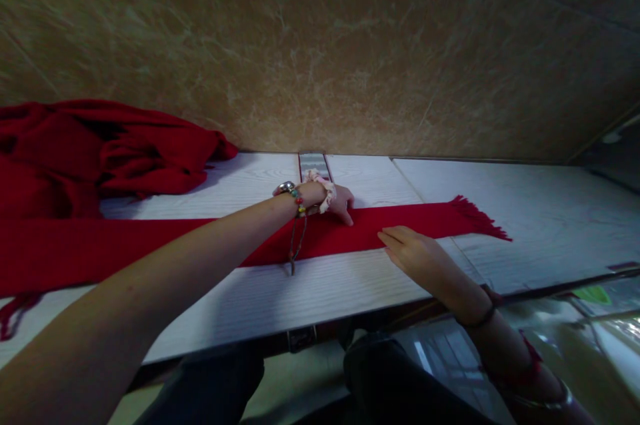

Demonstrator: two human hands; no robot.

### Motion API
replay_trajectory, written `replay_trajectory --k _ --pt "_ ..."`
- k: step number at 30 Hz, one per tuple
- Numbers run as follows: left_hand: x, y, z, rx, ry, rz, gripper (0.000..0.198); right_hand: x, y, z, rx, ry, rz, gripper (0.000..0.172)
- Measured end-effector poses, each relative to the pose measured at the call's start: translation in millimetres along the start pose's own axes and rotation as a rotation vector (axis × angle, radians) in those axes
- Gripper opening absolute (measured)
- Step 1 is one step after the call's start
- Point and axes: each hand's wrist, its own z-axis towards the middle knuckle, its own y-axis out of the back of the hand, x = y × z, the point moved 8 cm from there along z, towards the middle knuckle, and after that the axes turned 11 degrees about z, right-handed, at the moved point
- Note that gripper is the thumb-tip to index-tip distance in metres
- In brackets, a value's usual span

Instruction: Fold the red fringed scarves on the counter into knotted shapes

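A long red scarf [390,224] lies flat across the white table [320,285], its fringed end [480,218] pointing right. My left hand [337,202] reaches across and rests on the far edge of the scarf; its fingers are mostly hidden behind the wrist, which wears beaded bracelets and a pale scrunchie. My right hand [413,252] lies flat on the near edge of the scarf with fingers stretched out, holding nothing.
A heap of more red cloth [90,152] sits at the back left of the table. A brown marbled wall [320,45] rises right behind the table. My dark-clad legs show below the near table edge. A green object [593,294] lies low at right.
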Motion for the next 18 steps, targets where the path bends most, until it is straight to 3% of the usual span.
replay_trajectory --k 3,9,13,18 --pt "-0.3 -4.1 -3.0 0.079 0.010 0.014 0.035 1.0 0.6 0.2 -0.023 0.002 0.010 0.030" --pt "17.1 -15.7 -28.1 0.045 0.054 0.068 0.039 1.5 1.8 1.7 0.036 -0.037 0.014 0.028" --pt "44.4 -27.9 -58.8 0.051 0.088 0.069 0.038 1.9 5.4 10.0 0.083 -0.052 0.107 0.027" --pt "81.4 -41.5 -101.2 0.134 0.199 0.057 0.047 -10.2 4.4 41.5 0.058 -0.024 0.366 0.035"
